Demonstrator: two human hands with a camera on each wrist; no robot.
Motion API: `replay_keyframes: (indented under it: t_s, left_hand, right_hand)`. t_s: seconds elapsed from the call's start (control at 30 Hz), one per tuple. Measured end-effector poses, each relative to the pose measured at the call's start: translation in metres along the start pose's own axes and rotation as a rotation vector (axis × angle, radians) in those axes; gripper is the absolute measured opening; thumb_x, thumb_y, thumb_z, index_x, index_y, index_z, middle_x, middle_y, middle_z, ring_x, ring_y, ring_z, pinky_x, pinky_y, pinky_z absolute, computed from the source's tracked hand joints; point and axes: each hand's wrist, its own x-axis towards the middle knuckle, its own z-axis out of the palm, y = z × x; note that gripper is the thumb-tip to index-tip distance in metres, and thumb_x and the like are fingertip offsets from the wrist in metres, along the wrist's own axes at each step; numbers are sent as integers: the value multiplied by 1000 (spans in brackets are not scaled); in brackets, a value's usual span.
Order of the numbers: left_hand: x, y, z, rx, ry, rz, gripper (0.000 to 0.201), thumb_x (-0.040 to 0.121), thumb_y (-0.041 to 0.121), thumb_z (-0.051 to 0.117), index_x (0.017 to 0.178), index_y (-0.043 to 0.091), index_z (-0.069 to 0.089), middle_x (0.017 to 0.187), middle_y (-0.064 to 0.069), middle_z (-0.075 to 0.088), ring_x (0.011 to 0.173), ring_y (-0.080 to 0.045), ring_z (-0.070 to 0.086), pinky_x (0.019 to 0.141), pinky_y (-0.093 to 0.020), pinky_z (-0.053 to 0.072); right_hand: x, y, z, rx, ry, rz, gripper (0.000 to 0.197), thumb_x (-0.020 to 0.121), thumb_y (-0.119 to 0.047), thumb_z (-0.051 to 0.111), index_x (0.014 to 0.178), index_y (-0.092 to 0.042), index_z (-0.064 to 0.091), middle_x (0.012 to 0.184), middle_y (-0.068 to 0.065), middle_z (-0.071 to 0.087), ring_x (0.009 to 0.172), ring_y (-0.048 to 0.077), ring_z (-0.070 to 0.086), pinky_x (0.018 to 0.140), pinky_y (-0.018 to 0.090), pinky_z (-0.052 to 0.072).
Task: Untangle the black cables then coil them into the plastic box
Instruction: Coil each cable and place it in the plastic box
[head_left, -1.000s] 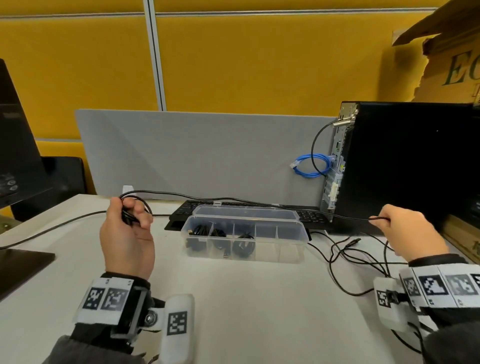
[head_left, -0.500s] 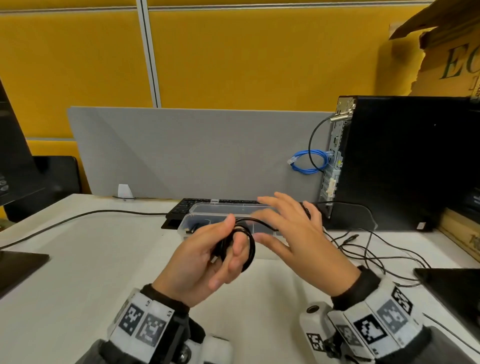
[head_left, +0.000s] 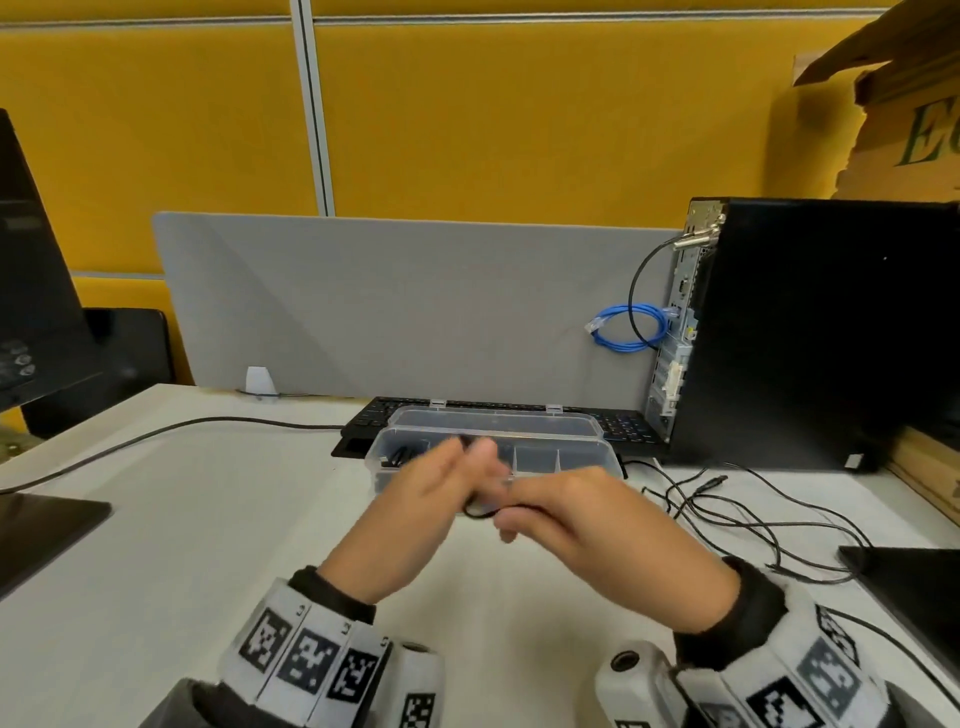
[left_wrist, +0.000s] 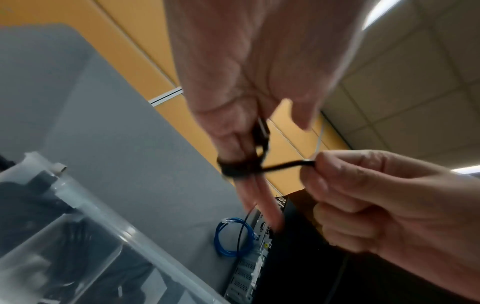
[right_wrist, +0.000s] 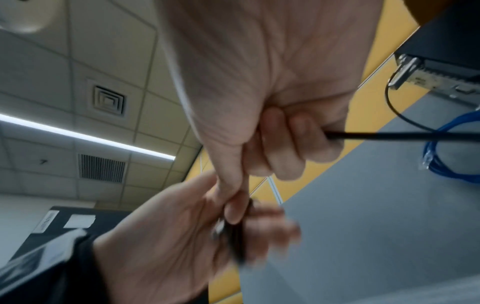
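Just in front of the clear plastic box (head_left: 540, 457), my two hands meet above the desk. A black cable (left_wrist: 240, 169) is wound in tight loops round the extended fingers of my left hand (head_left: 457, 467), and its plug end sits pinned under the thumb. My right hand (head_left: 511, 512) curls round the free run of that cable (right_wrist: 376, 135) and pinches it close to the loops. In the head view only a small arc of the coil (head_left: 478, 513) shows between the hands. Coiled black cables (head_left: 400, 454) lie in the box's left compartments.
A loose tangle of black cables (head_left: 727, 512) spreads on the desk to the right. Behind the box lies a black keyboard (head_left: 623, 431), next to a black computer tower (head_left: 810, 332) with a blue cable (head_left: 628, 332). A long cable (head_left: 156, 436) crosses the desk at left.
A second ago my hands were wide apart with the cable stretched between them. They came together, and my right hand, half a second ago spread beside the coil, now grips the cable.
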Motion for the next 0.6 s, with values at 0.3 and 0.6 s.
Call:
replay_keyframes:
  t_s: [0.3,0.6]
  left_hand:
    - [1,2,-26,-131,221,-4,35,89,29,57,55,21,59,41,4,43,30,-4,29,36,-13,24]
    - [3,-19,-74,-839,613,-142,22,91,26,47,72,16,44,49,8,44,31,-4,32,34,-12,20]
  right_hand:
    - [-23,72,-74,37,364,353,28,88,-27,56,62,-18,56,52,-7,53,49,2,47,48,11,35]
    - [-52,118,-74,-436,419,861,31,85,-45,59,97,-18,55,85,7,58,84,27,52,86,43,36]
